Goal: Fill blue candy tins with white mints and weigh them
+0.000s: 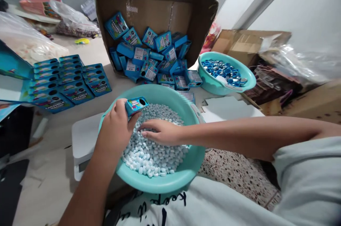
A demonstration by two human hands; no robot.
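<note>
My left hand grips a small blue candy box printed "Caramelo Macizo" above the left side of a turquoise basin. A dark round hole shows on the box's upward face. Many small, pale, rounded candies fill the basin, which rests close against my body. Below and right of the box, my right hand reaches into the candies from the right. Its fingers curl down among them, thumb and forefinger close together, and the fingertips are partly hidden.
A tipped cardboard carton spills blue boxes behind the basin. Blue boxes stand in rows at the left. A white scale sits left of the basin. A second turquoise basin holds blue and silver round pieces.
</note>
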